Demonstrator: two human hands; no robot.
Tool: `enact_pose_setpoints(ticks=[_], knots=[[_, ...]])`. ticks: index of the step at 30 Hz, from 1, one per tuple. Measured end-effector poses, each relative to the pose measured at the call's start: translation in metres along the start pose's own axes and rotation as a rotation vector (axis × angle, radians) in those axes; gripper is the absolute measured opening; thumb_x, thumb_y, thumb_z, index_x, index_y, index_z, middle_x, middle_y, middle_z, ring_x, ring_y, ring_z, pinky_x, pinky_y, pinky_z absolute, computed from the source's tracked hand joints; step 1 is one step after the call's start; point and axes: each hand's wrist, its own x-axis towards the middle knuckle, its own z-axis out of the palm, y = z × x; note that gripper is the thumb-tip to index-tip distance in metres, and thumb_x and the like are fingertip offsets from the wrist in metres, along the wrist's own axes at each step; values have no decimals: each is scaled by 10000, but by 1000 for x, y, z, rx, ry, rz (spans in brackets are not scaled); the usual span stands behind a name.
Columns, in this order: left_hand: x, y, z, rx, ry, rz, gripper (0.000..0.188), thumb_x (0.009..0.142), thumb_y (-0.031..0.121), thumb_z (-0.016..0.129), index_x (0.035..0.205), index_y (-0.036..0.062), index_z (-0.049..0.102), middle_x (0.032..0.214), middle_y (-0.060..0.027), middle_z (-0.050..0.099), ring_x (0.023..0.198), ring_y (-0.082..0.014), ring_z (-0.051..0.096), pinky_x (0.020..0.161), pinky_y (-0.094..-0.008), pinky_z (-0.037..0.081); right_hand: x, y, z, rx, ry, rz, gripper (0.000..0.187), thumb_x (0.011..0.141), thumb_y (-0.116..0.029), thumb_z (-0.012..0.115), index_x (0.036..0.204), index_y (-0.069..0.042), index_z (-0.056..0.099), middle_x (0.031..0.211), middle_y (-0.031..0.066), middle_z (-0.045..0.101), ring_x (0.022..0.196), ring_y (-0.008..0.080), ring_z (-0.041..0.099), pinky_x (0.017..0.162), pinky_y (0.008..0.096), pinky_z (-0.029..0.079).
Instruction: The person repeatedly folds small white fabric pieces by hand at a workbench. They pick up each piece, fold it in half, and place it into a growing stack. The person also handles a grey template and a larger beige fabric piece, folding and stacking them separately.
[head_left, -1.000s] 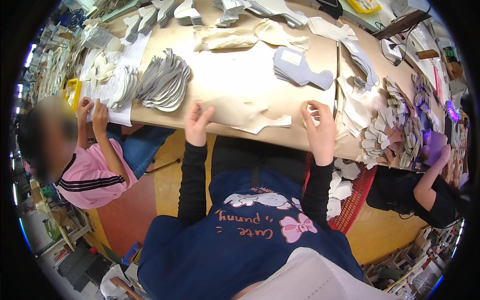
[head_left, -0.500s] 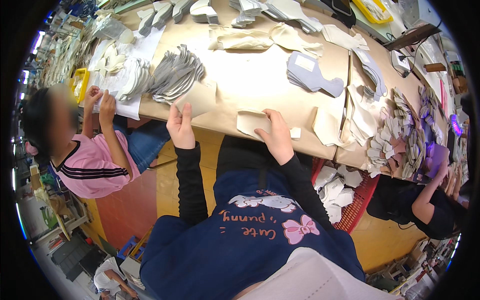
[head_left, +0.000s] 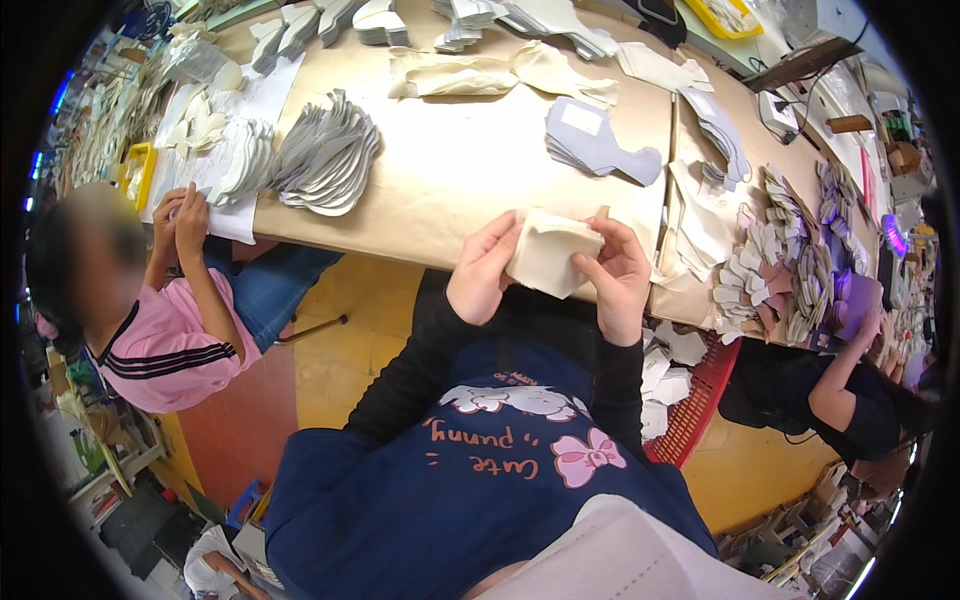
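Note:
Just over the table's front edge, a small stack of cream, cloth-like pieces [head_left: 556, 262] is held up between my two hands. My left hand [head_left: 483, 272] grips its left side, the thumb along the edge. On the right side my right hand [head_left: 622, 275] pinches it, thumb in front and fingers behind. The far edge of the stack curls over slightly. How many layers it has I cannot tell. Beyond it lies a stack of grey-blue cut pieces [head_left: 600, 150], with long cream pieces [head_left: 452, 75] farther back.
A fanned pile of grey pieces [head_left: 325, 155] lies left on the brown-covered table [head_left: 440, 170]. Cream strips [head_left: 693, 225] and mixed piles [head_left: 750, 275] are to the right. A red basket [head_left: 705, 400] stands below. A co-worker in pink [head_left: 175, 345] sits left; another person's arm [head_left: 845, 370] is right.
My left hand has moved right, bringing its cream piece against the one in my right hand. Both hands now hold the pieces together. The view has shifted slightly.

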Motion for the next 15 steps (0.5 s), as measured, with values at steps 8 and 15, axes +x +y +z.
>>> enact_pose_setpoints(ticks=[8, 15], knots=[[-2, -2, 17, 159, -112, -67, 406, 1048, 233, 485, 1364, -23, 488, 1190, -51, 633, 1029, -98, 630, 851, -266, 520, -1, 8, 3, -545, 230, -384, 324, 803, 48, 708, 1107, -1, 607, 1109, 87, 571, 887, 146, 552, 782, 273, 463], [1, -14, 16, 123, -22, -32, 380, 1037, 254, 521, 1321, 5, 562, 945, 39, 614, 689, 7, 437, 585, -173, 350, -11, -6, 17, -587, 5, -357, 406, 788, -119, 782, 1148, 18, 657, 1065, 98, 578, 810, 180, 564, 729, 295, 482]])
